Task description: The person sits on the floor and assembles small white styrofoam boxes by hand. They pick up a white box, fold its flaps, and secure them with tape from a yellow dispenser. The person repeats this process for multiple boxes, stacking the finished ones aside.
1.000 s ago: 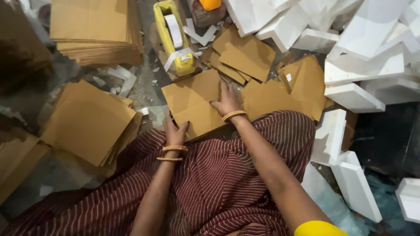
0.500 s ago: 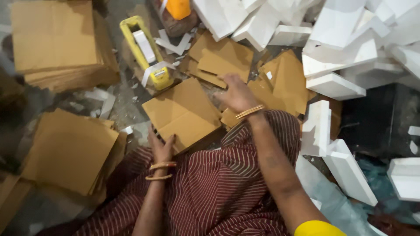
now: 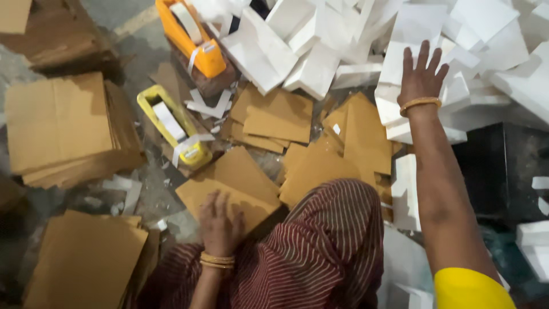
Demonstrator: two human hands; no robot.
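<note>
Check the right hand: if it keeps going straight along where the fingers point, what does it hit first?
The right hand points up-frame, fingers spread, over the white foam blocks. Going straight on, it would probably meet that pile first; it may already be touching, since depth is unclear.

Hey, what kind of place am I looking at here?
Probably a floor-level packing workspace. Stacks of flat brown cardboard sheets, a heap of white foam blocks, and yellow and orange tape dispensers lie around the seated person.
</note>
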